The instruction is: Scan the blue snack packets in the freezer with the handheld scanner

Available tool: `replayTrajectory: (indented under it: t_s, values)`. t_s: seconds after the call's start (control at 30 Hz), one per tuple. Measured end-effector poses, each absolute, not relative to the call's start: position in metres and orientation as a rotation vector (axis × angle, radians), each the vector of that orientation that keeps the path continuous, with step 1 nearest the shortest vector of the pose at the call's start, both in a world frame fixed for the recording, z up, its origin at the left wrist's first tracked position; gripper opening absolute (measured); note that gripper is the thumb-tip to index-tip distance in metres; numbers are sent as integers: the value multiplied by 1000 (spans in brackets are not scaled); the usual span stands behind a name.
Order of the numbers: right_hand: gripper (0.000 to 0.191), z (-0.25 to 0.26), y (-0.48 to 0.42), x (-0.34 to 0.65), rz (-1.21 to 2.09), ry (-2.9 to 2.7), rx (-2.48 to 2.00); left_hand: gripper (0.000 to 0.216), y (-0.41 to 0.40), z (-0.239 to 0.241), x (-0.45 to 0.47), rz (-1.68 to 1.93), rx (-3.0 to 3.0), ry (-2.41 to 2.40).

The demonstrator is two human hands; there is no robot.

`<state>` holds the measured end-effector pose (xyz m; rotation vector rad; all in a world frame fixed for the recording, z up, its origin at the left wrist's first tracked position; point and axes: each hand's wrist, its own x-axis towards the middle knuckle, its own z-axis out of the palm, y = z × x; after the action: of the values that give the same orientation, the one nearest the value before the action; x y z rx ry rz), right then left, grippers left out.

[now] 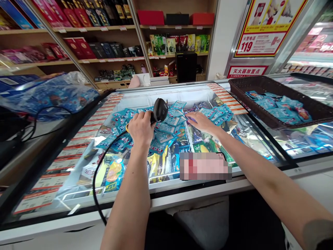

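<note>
My left hand [141,129] is closed round the handle of a black barcode scanner [160,109], whose head points into an open chest freezer [166,189]. A black cable [97,180] runs from the scanner down over the freezer's front edge. My right hand [201,121] reaches into the freezer with fingers stretched out, touching the teal ice-cream packets [171,121] piled there. Whether it holds one is unclear.
A dark wicker basket [262,85] holding more teal packets rests on the freezer's glass lid at the right. A clear bag of blue packets [56,93] lies at the left. Shelves of boxed goods [104,48] stand behind. A blurred patch [205,166] sits on the front rim.
</note>
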<state>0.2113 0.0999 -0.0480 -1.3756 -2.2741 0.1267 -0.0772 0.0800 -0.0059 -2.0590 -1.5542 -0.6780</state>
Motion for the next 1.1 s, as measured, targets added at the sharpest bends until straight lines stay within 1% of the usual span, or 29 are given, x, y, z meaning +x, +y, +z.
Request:
replayTrajectory:
  t_s: [0.17, 0.4, 0.5, 0.67, 0.77, 0.9, 1.0, 1.1]
  values:
    - [54, -44, 105, 196, 135, -2411, -1298, 33, 79, -4, -77, -673, -2063, -1568]
    - [49, -42, 91, 200, 58, -2422, -1299, 33, 78, -4, -77, -664, -2074, -1571]
    - [42, -42, 83, 209, 23, -2400, -1325, 34, 78, -4, -76, -670, -2101, -1582]
    - [42, -41, 80, 216, 21, -2302, -1473, 35, 76, -3, -72, -601, -2088, -1592]
    - [38, -40, 87, 213, -34, -2204, -1519, 38, 75, -3, -70, -562, -2091, -1593]
    - [41, -38, 96, 207, -39, -2292, -1524, 35, 76, -4, -70, -571, -2090, -1555]
    - [39, -32, 95, 203, -20, -2283, -1675, 34, 78, -6, -71, -584, -2090, -1528]
    - [42, -26, 91, 200, -20, -2185, -1808, 34, 79, -7, -72, -597, -2098, -1523]
